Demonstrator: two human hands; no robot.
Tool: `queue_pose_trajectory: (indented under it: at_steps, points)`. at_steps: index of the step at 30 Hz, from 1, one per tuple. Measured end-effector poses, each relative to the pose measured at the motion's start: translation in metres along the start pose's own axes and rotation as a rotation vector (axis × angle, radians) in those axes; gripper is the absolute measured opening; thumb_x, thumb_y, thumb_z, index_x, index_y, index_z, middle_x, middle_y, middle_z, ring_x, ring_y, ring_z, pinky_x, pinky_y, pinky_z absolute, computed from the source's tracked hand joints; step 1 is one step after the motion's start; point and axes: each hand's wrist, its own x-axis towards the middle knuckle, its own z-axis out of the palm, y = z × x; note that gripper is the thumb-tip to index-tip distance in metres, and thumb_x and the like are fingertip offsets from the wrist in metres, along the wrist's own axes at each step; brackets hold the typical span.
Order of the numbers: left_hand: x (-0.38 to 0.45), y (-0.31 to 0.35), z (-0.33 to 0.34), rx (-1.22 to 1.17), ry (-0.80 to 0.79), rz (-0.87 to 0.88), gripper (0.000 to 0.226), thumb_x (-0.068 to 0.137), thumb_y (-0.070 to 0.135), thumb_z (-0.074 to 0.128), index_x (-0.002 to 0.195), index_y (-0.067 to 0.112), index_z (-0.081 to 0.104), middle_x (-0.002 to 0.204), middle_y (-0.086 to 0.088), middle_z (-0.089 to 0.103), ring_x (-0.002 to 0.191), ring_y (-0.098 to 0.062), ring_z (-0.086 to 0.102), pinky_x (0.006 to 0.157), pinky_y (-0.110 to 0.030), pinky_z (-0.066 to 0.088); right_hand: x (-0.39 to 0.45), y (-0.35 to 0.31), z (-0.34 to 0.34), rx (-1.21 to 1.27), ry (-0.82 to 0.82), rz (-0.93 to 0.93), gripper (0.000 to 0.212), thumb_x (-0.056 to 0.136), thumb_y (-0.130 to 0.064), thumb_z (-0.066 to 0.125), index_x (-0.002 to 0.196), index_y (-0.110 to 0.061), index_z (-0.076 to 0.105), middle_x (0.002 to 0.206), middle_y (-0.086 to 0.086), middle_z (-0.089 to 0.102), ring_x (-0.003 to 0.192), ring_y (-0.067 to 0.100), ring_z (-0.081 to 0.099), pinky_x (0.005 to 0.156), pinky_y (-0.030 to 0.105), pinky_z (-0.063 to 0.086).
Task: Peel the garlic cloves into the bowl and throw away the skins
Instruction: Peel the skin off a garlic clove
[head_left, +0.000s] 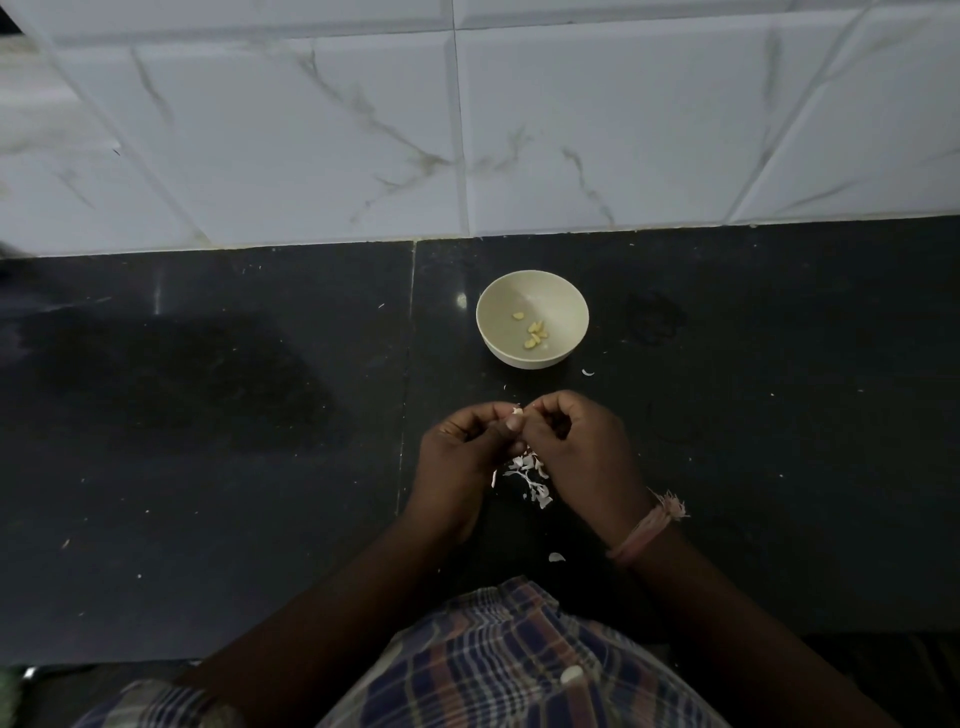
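My pale bowl (532, 318) stands upright near the counter's back edge, holding a few peeled yellow cloves (535, 332). White skins (530, 480) lie scattered nearer the front edge.

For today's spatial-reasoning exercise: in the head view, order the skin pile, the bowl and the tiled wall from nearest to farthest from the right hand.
1. Skin pile: on the counter directly beside the right hand, between both hands.
2. Bowl: on the counter beyond the hand.
3. Tiled wall: behind the bowl, at the counter's back.
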Motion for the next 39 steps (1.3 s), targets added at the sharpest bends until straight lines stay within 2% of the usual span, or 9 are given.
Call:
queue_pose_trajectory:
  at_steps: [4, 11, 15, 22, 25, 29, 32, 36, 39]
  points:
    - [0.002, 0.0, 0.0, -0.043, 0.003, -0.018, 0.018, 0.076, 0.01, 0.074, 0.093, 0.004, 0.074, 0.09, -0.013, 0.074, 0.085, -0.023, 0.069, 0.082, -0.03, 0.057, -0.002, -0.002, 0.001, 0.089, 0.016, 0.036, 0.007, 0.09, -0.024, 0.074, 0.088, -0.017, 0.073, 0.069, -0.009, 0.073, 0.066, 0.001, 0.068, 0.061, 0.014, 0.051]
    - [0.004, 0.001, 0.001, -0.044, -0.015, -0.02, 0.023, 0.076, 0.007, 0.074, 0.098, 0.0, 0.073, 0.093, -0.015, 0.074, 0.085, -0.022, 0.072, 0.082, -0.028, 0.06, 0.003, -0.004, -0.002, 0.133, -0.033, 0.073, 0.01, 0.088, -0.024, 0.074, 0.083, -0.016, 0.072, 0.069, -0.002, 0.075, 0.064, 0.008, 0.069, 0.062, 0.023, 0.053]
    - [0.005, 0.0, 0.002, -0.054, -0.022, -0.051, 0.032, 0.079, 0.009, 0.074, 0.107, -0.006, 0.07, 0.101, -0.024, 0.071, 0.091, -0.03, 0.07, 0.091, -0.039, 0.056, 0.004, -0.004, 0.0, 0.147, -0.015, 0.083, 0.01, 0.088, -0.025, 0.075, 0.084, -0.016, 0.071, 0.068, -0.001, 0.074, 0.064, 0.01, 0.07, 0.064, 0.029, 0.057]
    - [0.008, 0.003, 0.003, -0.043, -0.04, -0.069, 0.015, 0.091, 0.003, 0.066, 0.104, -0.001, 0.07, 0.098, -0.018, 0.073, 0.09, -0.026, 0.072, 0.082, -0.033, 0.06, 0.007, -0.002, 0.001, 0.161, 0.001, 0.082, 0.007, 0.09, -0.022, 0.071, 0.086, -0.017, 0.07, 0.069, -0.004, 0.072, 0.061, -0.001, 0.063, 0.059, 0.017, 0.047]
    - [0.009, 0.006, 0.004, -0.009, -0.049, -0.085, 0.009, 0.096, 0.002, 0.061, 0.098, 0.005, 0.069, 0.095, -0.012, 0.073, 0.09, -0.022, 0.071, 0.083, -0.034, 0.059, 0.009, 0.005, 0.0, 0.157, 0.009, 0.022, 0.006, 0.093, -0.018, 0.067, 0.093, -0.022, 0.072, 0.084, -0.005, 0.073, 0.077, 0.003, 0.068, 0.069, 0.025, 0.054]
    - [0.013, 0.004, -0.001, 0.006, -0.03, -0.077, 0.008, 0.095, 0.003, 0.064, 0.099, 0.005, 0.07, 0.103, -0.02, 0.071, 0.094, -0.028, 0.07, 0.079, -0.033, 0.059, 0.013, 0.01, -0.009, 0.064, 0.009, -0.144, 0.022, 0.094, -0.013, 0.067, 0.113, -0.024, 0.073, 0.106, -0.01, 0.072, 0.099, 0.006, 0.068, 0.085, 0.028, 0.056]
    - [0.015, 0.0, -0.002, 0.049, -0.024, -0.067, 0.014, 0.094, 0.006, 0.065, 0.105, 0.001, 0.074, 0.101, -0.022, 0.074, 0.088, -0.025, 0.07, 0.076, -0.03, 0.057, 0.015, 0.009, -0.012, 0.017, -0.006, -0.174, 0.017, 0.093, -0.012, 0.069, 0.107, -0.019, 0.075, 0.1, -0.012, 0.073, 0.093, 0.002, 0.069, 0.081, 0.024, 0.057]
    - [0.016, 0.002, -0.001, 0.073, 0.003, -0.06, 0.017, 0.098, 0.003, 0.058, 0.107, -0.003, 0.072, 0.085, -0.013, 0.074, 0.072, -0.012, 0.069, 0.068, -0.022, 0.056, 0.017, 0.011, -0.01, 0.023, -0.034, -0.116, 0.01, 0.092, -0.014, 0.07, 0.098, -0.019, 0.076, 0.085, -0.01, 0.074, 0.077, 0.003, 0.069, 0.07, 0.021, 0.055]
    - [0.018, 0.002, -0.001, 0.07, 0.018, -0.052, 0.016, 0.099, 0.004, 0.057, 0.102, -0.001, 0.073, 0.085, -0.012, 0.075, 0.073, -0.012, 0.07, 0.069, -0.022, 0.057, 0.015, 0.011, -0.006, 0.059, -0.012, -0.057, 0.006, 0.09, -0.016, 0.071, 0.092, -0.02, 0.075, 0.077, -0.007, 0.074, 0.07, 0.004, 0.069, 0.066, 0.022, 0.055]
